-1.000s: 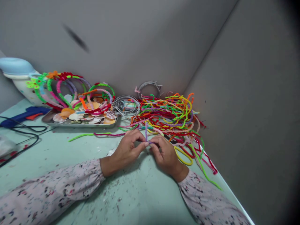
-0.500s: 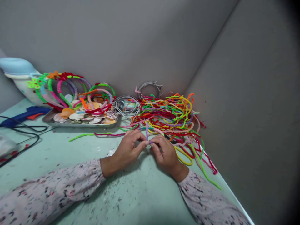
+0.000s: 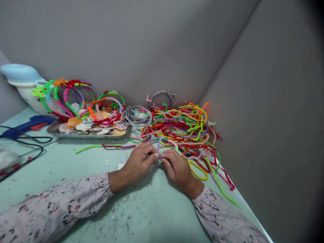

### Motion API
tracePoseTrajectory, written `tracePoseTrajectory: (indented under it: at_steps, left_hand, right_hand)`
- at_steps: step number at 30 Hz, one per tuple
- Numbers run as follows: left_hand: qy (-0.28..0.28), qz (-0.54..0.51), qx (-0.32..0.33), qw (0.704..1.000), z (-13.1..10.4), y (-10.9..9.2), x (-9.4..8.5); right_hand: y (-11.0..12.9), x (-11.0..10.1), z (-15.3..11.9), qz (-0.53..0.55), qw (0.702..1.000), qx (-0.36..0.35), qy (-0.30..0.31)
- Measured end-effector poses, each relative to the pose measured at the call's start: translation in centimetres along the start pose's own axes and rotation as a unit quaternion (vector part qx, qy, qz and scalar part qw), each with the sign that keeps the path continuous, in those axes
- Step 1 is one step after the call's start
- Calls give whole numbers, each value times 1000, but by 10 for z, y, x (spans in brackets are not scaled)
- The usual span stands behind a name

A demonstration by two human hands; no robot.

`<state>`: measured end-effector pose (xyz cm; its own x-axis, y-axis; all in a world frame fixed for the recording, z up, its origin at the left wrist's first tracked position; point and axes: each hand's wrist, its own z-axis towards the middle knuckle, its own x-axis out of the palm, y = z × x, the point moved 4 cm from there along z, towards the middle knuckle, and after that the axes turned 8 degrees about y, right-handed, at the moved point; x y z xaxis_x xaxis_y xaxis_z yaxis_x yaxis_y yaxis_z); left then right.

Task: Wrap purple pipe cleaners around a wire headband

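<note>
Between my hands is a purple pipe cleaner (image 3: pixel 159 145), its short free end sticking up. My left hand (image 3: pixel 141 158) pinches it with thumb and index finger. From the other side, my right hand (image 3: pixel 176 165) grips it too, with the fingertips of both hands almost touching. The part inside the fingers is mostly hidden. Just behind, a curved piece wrapped in pink and teal (image 3: pixel 172 142) lies on the table. A heap of colourful pipe cleaners (image 3: pixel 182 121) spreads beyond my right hand.
At the left, a metal tray (image 3: pixel 88 136) holds seashells and fuzzy wrapped hoops. A blue glue gun (image 3: pixel 22 126) with a black cord lies farther left, by a blue-lidded container (image 3: pixel 21 74). Coiled grey wire (image 3: pixel 139 116) sits behind. A yellow loop (image 3: pixel 198 170) rests near the right edge.
The upright purple end has tilted slightly and looks shorter. Both hands keep their pinch in nearly the same place, and the view has shifted a little.
</note>
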<state>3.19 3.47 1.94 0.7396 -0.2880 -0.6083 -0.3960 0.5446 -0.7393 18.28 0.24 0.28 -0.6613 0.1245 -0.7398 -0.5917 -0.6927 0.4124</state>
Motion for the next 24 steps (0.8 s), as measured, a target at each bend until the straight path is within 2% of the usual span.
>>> tracePoseTrajectory:
  at_steps: [6, 14, 24]
  left_hand:
    - [2, -3, -9, 1000, 0, 2, 1]
    - [-12, -10, -5, 1000, 0, 3, 3]
    - [-78, -11, 49, 996, -5, -1, 0]
  right_hand:
    - [-1, 1, 0, -1, 1000, -3, 2]
    - [-4, -2, 1, 38, 998, 42, -13]
    - [-6, -5, 2, 61, 995, 63, -40]
